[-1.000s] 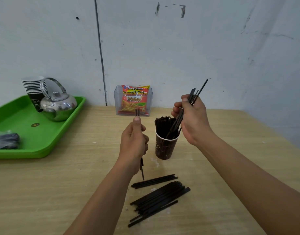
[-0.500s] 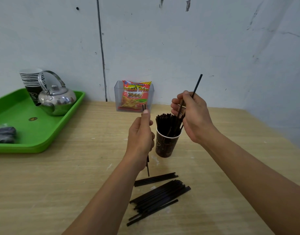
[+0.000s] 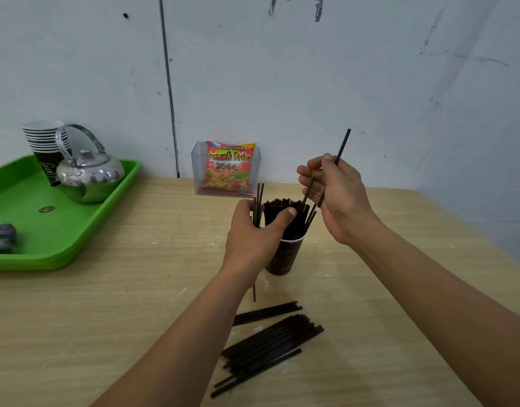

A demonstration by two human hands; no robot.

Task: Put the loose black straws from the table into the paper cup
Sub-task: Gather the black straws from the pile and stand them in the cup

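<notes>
L hand (image 3: pixel 253 239) gripping straws (image 3: pixel 259 201), cup (image 3: pixel 285 257) rim packed

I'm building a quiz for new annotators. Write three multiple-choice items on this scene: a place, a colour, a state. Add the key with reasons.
1. Where does the kettle stand? A on the tray; B on a shelf; C on the floor.
2. What colour is the tray? A red; B green; C blue.
3. What is the right hand doing? A lying flat, empty; B gripping the kettle; C pinching straws by the paper cup.
Key: 1 A, it sits inside the tray's rim. 2 B, plainly green. 3 C, it curls round straws near the cup.
</notes>
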